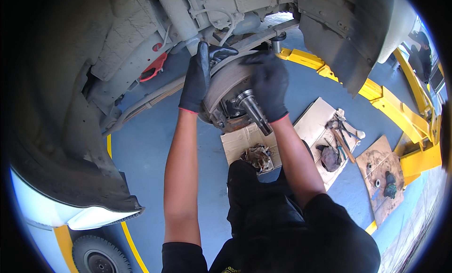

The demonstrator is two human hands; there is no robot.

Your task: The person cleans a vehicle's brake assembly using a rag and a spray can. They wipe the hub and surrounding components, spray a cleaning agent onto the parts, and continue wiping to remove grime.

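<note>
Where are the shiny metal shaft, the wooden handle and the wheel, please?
Shiny metal shaft (255,113): head view, middle of its length.
Wooden handle (344,146): head view, middle of its length.
Wheel (100,263): head view, on its hub.

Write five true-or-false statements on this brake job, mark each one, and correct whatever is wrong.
1. The left hand and right hand both wear dark gloves. True.
2. The metal shaft is covered by a cloth. False: the metal shaft is exposed.
3. The left hand is at the left side of the curved brake part as pictured. True.
4. The lift arm at the right is red. False: the lift arm is yellow.
5. The wooden-handled tool lies on a cardboard sheet. True.
</note>
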